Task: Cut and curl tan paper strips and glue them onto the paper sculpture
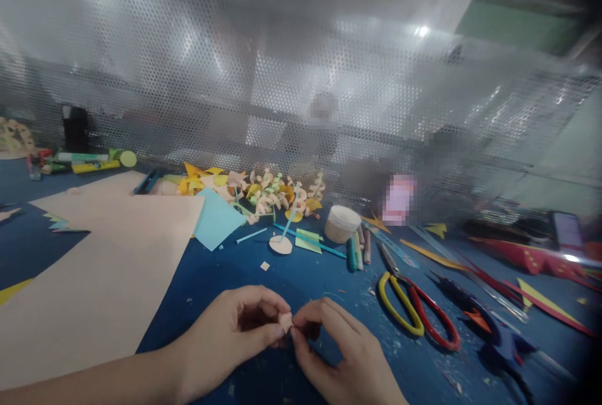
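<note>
Head view, from where I stand. Item one: a small pale paper piece (285,322), faceted or folded, its exact shape too small to tell, held just above the blue bench (197,286). Handling note, in my judgement: a piece this slight wants fingertip pressure only, one hand steadying while the other works the edge, since a hard squeeze would likely crease or flatten it. Item two: the left hand (239,323), thumb and forefinger clamped on the piece, which sits at their very tips and faces the other hand. Item three: the right hand (345,348), thumb and forefinger drawn close at the piece's right edge; whether this grip pinches it or merely touches, I cannot tell. Surroundings: beyond the hands, a loose pale paper square (265,266) and a pale disc (281,244) with a blue stem; to the left, a large pale sheet (132,248); to the right, scissors (402,278) with one yellow and one red handle; farther back, a white-topped tub (342,223) and a heap of paper curls (268,192).
</note>
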`<state>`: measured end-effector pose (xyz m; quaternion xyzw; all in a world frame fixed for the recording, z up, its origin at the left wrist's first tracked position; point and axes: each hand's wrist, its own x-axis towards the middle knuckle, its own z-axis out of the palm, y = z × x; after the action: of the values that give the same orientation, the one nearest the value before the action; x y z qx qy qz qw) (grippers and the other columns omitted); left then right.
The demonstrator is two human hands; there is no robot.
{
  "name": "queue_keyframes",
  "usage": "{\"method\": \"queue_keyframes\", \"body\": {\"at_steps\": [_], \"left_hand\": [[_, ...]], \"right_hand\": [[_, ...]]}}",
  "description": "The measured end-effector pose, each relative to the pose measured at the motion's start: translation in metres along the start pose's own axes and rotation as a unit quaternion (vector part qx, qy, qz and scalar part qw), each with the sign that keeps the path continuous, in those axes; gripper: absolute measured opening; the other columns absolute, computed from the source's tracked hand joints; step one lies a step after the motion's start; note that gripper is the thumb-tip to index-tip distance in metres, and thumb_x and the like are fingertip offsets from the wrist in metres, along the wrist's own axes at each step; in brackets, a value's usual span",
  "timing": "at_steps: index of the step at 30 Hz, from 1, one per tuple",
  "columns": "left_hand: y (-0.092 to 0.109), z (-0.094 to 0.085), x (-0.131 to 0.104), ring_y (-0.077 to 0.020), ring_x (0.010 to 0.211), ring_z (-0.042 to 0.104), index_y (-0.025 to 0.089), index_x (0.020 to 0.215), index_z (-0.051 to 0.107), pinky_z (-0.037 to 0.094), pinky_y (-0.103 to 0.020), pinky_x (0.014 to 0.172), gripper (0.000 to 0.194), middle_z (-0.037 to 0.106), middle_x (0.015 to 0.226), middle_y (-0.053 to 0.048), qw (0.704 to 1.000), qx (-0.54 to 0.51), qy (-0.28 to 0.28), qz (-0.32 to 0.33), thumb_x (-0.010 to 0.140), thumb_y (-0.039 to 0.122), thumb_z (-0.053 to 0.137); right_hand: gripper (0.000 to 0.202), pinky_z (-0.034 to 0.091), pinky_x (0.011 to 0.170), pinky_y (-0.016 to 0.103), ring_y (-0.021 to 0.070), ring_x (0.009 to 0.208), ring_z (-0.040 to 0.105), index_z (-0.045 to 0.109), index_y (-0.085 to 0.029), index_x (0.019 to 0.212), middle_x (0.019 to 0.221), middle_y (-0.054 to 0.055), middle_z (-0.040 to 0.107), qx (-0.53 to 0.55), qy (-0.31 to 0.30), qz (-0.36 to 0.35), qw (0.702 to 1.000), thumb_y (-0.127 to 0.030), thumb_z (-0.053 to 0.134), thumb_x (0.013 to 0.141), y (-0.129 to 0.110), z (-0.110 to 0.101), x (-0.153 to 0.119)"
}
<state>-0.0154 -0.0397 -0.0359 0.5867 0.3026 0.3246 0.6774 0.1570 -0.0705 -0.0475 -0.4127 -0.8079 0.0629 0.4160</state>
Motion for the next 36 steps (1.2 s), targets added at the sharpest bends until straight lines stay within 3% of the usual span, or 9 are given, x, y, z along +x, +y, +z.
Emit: {"method": "queue_keyframes", "body": {"at_steps": [7,14,19,22,26,31,36], "left_hand": [[-0.0018,0.0003,-0.0025,-0.0098,0.071,0.056,0.017,0.082,0.062,0.045,-0.023,0.072,0.010,0.061,0.075,0.003,1.000,0.001,0.002,0.009,0.073,0.016,0.061],[-0.0060,0.0011,-0.0049,-0.0101,0.065,0.055,0.016,0.079,0.064,0.045,-0.023,0.067,0.011,0.061,0.071,0.003,0.999,0.031,0.006,-0.003,0.070,0.012,0.059],[-0.0049,0.0046,-0.0065,-0.0139,0.076,0.059,0.016,0.079,0.065,0.045,-0.025,0.073,0.014,0.064,0.078,0.000,0.996,0.083,-0.006,0.014,0.070,0.010,0.057],[-0.0034,0.0044,-0.0067,-0.0141,0.078,0.059,0.018,0.081,0.063,0.045,-0.025,0.074,0.015,0.062,0.078,0.002,0.997,0.069,-0.013,0.025,0.068,0.011,0.061],[-0.0031,0.0013,-0.0050,-0.0143,0.081,0.058,0.019,0.083,0.062,0.043,-0.025,0.077,0.011,0.061,0.080,0.001,0.995,0.088,0.033,0.032,0.073,0.018,0.059],[-0.0025,0.0017,-0.0040,-0.0122,0.078,0.057,0.024,0.104,0.051,0.043,-0.025,0.077,0.034,0.060,0.078,0.004,0.997,0.057,0.045,0.013,0.072,0.013,0.058],[-0.0006,0.0033,-0.0035,-0.0115,0.077,0.055,0.019,0.080,0.051,0.042,-0.024,0.075,0.015,0.057,0.076,0.004,0.998,0.053,0.021,0.022,0.071,0.007,0.055]], "right_hand": [[0.015,0.046,0.054,0.015,0.0086,0.058,0.056,0.054,-0.019,0.075,0.064,-0.001,0.058,0.019,0.035,-0.026,0.999,-0.005,0.047,0.073,-0.0009,0.0021,0.0001],[0.018,0.045,0.048,0.019,0.0110,0.052,0.054,0.052,-0.018,0.070,0.058,0.001,0.058,-0.064,0.031,-0.100,0.992,-0.002,0.043,0.069,-0.0049,0.0014,0.0028],[0.018,0.042,0.043,0.017,0.0097,0.046,0.049,0.048,-0.019,0.061,0.051,-0.001,0.053,-0.067,0.062,-0.114,0.989,-0.003,0.042,0.067,-0.0082,0.0018,0.0036],[0.018,0.044,0.047,0.017,0.0096,0.050,0.053,0.051,-0.018,0.067,0.056,0.000,0.056,-0.040,0.053,-0.104,0.992,-0.002,0.044,0.068,-0.0072,0.0021,0.0031],[0.017,0.046,0.053,0.016,0.0093,0.057,0.056,0.054,-0.019,0.076,0.064,0.000,0.059,0.013,0.028,-0.045,0.999,-0.004,0.046,0.073,-0.0036,0.0009,0.0021],[0.014,0.047,0.057,0.018,0.0100,0.060,0.057,0.053,-0.020,0.077,0.068,-0.001,0.059,0.009,0.018,0.033,0.999,-0.008,0.048,0.075,-0.0004,-0.0035,0.0025],[0.016,0.047,0.057,0.019,0.0099,0.061,0.056,0.054,-0.021,0.078,0.067,-0.001,0.059,0.023,-0.008,0.016,1.000,-0.007,0.047,0.076,-0.0012,-0.0031,0.0025]]}}
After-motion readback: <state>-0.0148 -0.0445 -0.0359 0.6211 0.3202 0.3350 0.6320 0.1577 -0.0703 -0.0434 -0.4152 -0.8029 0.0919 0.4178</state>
